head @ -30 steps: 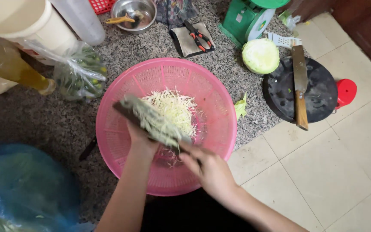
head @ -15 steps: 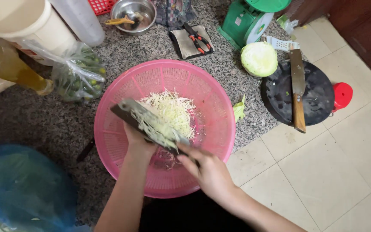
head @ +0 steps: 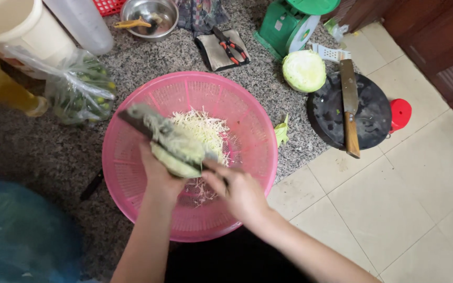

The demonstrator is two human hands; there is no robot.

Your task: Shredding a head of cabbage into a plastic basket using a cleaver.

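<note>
The left hand (head: 159, 175) cups a cabbage wedge (head: 176, 157) while the right hand (head: 239, 191) grips a blade (head: 142, 123), both held over the pink basket (head: 132, 173) so shreds (head: 203, 128) drop inside.

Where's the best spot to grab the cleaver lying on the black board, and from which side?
Take the cleaver by its wooden handle, coming from the tiled-floor side. The handle end juts past the black board's near rim, free underneath, while the blade lies flat on the board.
</note>
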